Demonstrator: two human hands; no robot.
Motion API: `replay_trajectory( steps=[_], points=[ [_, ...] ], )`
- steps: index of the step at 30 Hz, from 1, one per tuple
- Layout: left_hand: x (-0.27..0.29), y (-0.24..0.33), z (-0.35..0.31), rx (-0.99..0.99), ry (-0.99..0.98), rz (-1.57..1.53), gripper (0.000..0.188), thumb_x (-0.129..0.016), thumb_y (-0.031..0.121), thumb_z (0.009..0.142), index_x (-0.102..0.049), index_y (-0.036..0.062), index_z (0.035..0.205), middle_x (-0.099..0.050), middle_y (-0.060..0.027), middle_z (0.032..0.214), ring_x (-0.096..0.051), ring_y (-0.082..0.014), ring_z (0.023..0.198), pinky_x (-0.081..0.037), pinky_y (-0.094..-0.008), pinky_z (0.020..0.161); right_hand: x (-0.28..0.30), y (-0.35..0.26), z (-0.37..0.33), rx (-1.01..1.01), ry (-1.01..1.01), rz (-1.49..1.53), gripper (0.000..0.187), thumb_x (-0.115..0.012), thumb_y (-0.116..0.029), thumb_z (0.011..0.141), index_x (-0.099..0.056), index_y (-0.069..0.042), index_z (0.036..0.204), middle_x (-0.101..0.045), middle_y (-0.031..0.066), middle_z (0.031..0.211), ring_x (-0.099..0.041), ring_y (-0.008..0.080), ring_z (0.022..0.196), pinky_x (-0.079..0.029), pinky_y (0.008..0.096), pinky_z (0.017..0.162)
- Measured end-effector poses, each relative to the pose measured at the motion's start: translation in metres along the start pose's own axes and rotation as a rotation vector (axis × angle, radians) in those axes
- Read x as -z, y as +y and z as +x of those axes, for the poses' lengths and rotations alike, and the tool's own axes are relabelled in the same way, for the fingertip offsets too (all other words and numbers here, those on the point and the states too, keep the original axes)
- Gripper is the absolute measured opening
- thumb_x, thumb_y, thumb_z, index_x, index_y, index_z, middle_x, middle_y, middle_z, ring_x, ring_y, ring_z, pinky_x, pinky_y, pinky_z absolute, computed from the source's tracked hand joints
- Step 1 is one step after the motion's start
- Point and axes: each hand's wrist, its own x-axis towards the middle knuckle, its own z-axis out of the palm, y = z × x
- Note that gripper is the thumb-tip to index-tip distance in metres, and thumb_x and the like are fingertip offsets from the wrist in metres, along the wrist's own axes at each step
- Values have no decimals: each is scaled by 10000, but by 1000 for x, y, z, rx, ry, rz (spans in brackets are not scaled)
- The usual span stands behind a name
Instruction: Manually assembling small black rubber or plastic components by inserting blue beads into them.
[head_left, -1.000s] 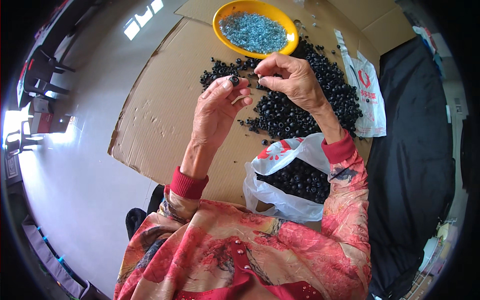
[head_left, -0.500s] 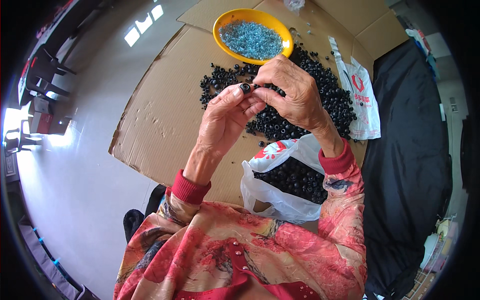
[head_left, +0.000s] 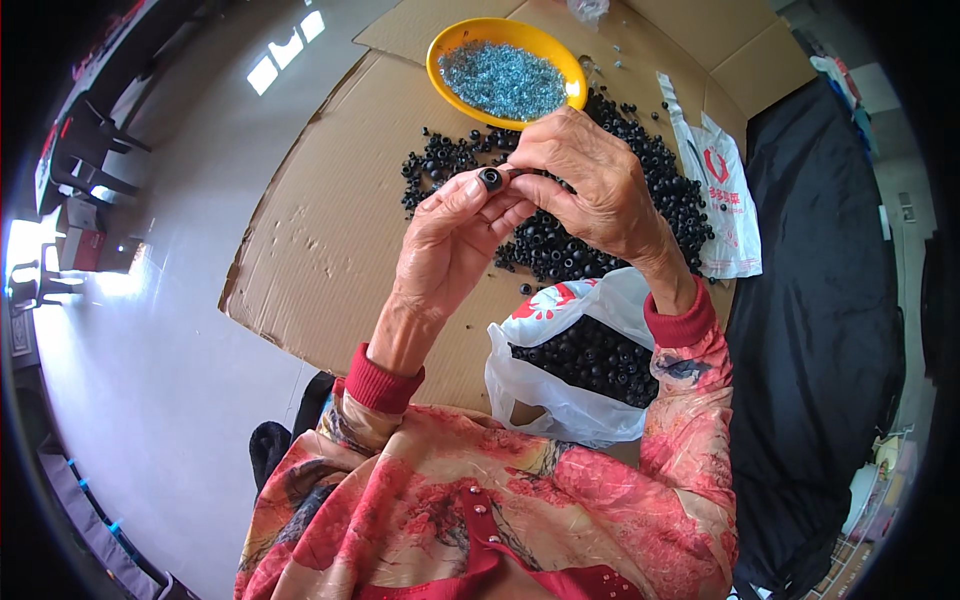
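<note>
Head view: the left hand [head_left: 440, 235], upper centre of the frame, pinches a black bead [head_left: 490, 180] between thumb and fingers. The right hand [head_left: 590, 180], previously apart, now meets it, bringing both to the bead; its curled fingertips' closure and any hold cannot be confirmed. Loose black beads [head_left: 570, 240] lie behind.

Held piece [head_left: 490, 180] black; loose pieces [head_left: 560, 232] black. Bowl [head_left: 436, 80] yellow, bits [head_left: 500, 78] inside pale blue. 2 bags [head_left: 736, 250] white, red print. Cardboard [head_left: 310, 220] tan. Shirt [head_left: 610, 500] peach and red, blotchy pattern, dark patches; 2 cuffs [head_left: 384, 380] plain red. Floor [head_left: 150, 360] grey.
</note>
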Motion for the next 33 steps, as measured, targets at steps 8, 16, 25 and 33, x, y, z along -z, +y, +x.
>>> replay_trajectory(
  steps=[8, 16, 25, 33],
  points=[
    [-4, -4, -1, 33, 33, -74, 252, -548, 168, 880, -568, -29, 1036, -591, -154, 1086, -568, -258, 1033, -414, -419, 972, 1, 0, -10, -44, 74, 4, 167, -664, 2, 705, -601, -11, 860, -601, 100, 847, -599, 261, 804, -493, 346, 719],
    [-11, -5, 2, 10, -7, -35, 231, -527, 149, 896, -564, -31, 1035, -591, -161, 1086, -559, -278, 1067, -452, -407, 928, 17, -11, 2, -125, 118, 131, 149, -649, 15, 736, -593, -16, 871, -600, 90, 823, -598, 240, 746, -488, 317, 670],
    [-11, -5, 2, -45, 5, 77, 192, -558, 81, 874, -568, -38, 1025, -622, -136, 982, -623, -221, 901, -502, -361, 850, 18, -18, 5, -24, -26, -45, 175, -624, -39, 708, -563, -12, 871, -578, 104, 827, -576, 301, 814, -455, 419, 775],
    [-10, 0, 0, -104, 34, 231, 191, -606, 90, 847, -593, -37, 990, -636, -128, 907, -631, -196, 837, -516, -330, 803, 23, -21, 13, 51, -135, -145, 157, -602, -34, 693, -545, -12, 838, -552, 128, 795, -567, 315, 802, -444, 421, 766]
  ],
)
